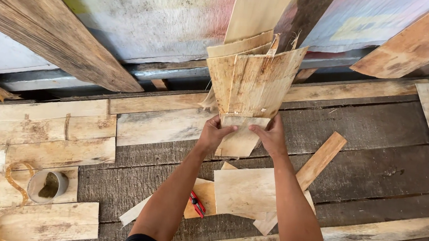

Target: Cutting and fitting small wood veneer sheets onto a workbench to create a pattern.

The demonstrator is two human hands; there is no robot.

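Both hands grip the lower end of a bundle of thin veneer sheets, which fans upward and away from them above the plank bench. The left hand pinches its lower left edge, thumb on top; the right hand clamps the lower right edge. Below the forearms lie 2 or 3 loose veneer pieces and a red-handled tool. A round cup sits at the left.
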